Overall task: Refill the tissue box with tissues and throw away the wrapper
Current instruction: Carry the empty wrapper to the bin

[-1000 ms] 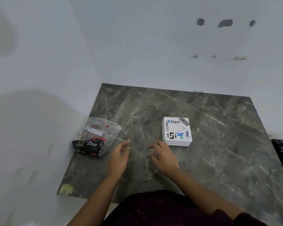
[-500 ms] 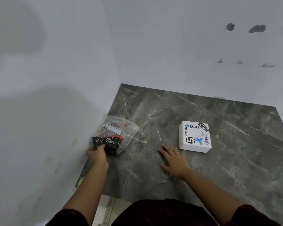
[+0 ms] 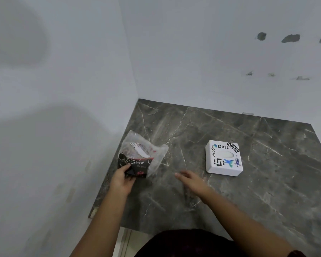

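A tissue pack (image 3: 140, 157) in a clear and black plastic wrapper sits at the left of the dark marble table (image 3: 267, 191). My left hand (image 3: 121, 179) grips its near black end and tilts it up off the table. A white square tissue box (image 3: 223, 158) covered in stickers, with an oval slot on top, stands to the right. My right hand (image 3: 192, 179) hovers between pack and box, fingers spread, holding nothing.
White walls meet in a corner behind the table, and the left wall runs close beside the pack. The table's near edge lies just in front of my body.
My left hand reached left, took hold of the pack's black end and lifted it. My right hand rose slightly off the table. The view swung left.
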